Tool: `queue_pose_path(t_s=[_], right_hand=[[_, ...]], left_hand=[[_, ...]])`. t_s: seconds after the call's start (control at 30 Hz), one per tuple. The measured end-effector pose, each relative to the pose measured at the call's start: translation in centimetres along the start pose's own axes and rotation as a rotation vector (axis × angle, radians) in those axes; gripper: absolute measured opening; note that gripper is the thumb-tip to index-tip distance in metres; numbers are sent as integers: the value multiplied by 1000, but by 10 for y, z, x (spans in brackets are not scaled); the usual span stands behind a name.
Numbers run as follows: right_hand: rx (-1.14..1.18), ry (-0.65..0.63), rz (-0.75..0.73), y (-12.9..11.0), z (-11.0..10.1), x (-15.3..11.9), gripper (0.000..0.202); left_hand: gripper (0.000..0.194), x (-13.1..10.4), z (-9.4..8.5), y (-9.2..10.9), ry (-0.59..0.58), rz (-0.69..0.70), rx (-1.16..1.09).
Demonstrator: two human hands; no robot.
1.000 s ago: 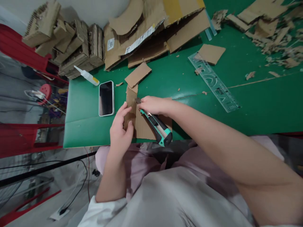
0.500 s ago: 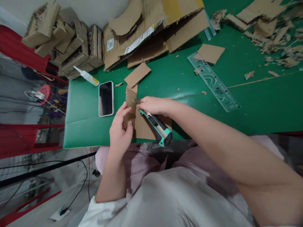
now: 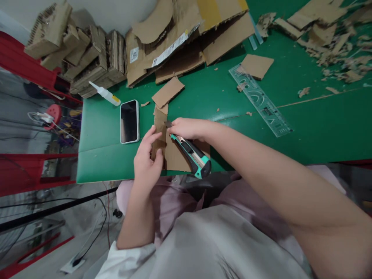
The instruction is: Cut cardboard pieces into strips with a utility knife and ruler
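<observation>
My right hand [image 3: 187, 128] is closed around the front end of a black and teal utility knife [image 3: 190, 154]. The knife's handle slants back toward my lap, and a short dark bit of blade shows beside my fingertips. Under the knife lies a flat brown cardboard sheet [image 3: 176, 158], partly hidden by it and my right hand. A narrow cardboard strip [image 3: 160, 121] runs along the sheet's left side. My left hand [image 3: 147, 159] rests at the strip's left edge, fingers and thumb apart, with fingertips on or against it. A small cardboard rectangle [image 3: 168, 92] touches the strip's far end.
Left of the strip are a phone [image 3: 129, 122] and a glue bottle [image 3: 106, 95]. Stacked cardboard blocks [image 3: 95, 58] and a torn box [image 3: 180, 46] stand behind. A clear ruler [image 3: 261, 101], a cardboard square [image 3: 257, 66] and scraps [image 3: 334, 46] lie rightward on the green table [image 3: 100, 164].
</observation>
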State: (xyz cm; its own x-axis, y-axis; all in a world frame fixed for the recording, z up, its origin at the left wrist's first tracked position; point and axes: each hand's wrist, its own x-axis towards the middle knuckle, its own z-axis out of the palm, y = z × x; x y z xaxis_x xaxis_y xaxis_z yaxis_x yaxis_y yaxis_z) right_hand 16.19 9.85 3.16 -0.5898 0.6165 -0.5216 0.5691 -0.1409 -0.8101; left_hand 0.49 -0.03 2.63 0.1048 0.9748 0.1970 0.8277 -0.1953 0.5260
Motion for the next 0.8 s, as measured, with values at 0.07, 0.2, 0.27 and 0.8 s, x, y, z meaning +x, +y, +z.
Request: queue_pose_path(t_s=[0.07,0.2,0.27,0.8], right_hand=[[2,8,-14,0,0,1,21],[0,8,-39,2,0,1,20],[-2,4,-46,4,0,1,19],[-16,18,-49,3,1,2,19]], left_hand=[[42,0,0,0,1,1,-7],[43,0,1,-1,13,-22,-16],[44,0,1,-2,23,-36,-13],[42,1,0,-1,20,-22,-5]])
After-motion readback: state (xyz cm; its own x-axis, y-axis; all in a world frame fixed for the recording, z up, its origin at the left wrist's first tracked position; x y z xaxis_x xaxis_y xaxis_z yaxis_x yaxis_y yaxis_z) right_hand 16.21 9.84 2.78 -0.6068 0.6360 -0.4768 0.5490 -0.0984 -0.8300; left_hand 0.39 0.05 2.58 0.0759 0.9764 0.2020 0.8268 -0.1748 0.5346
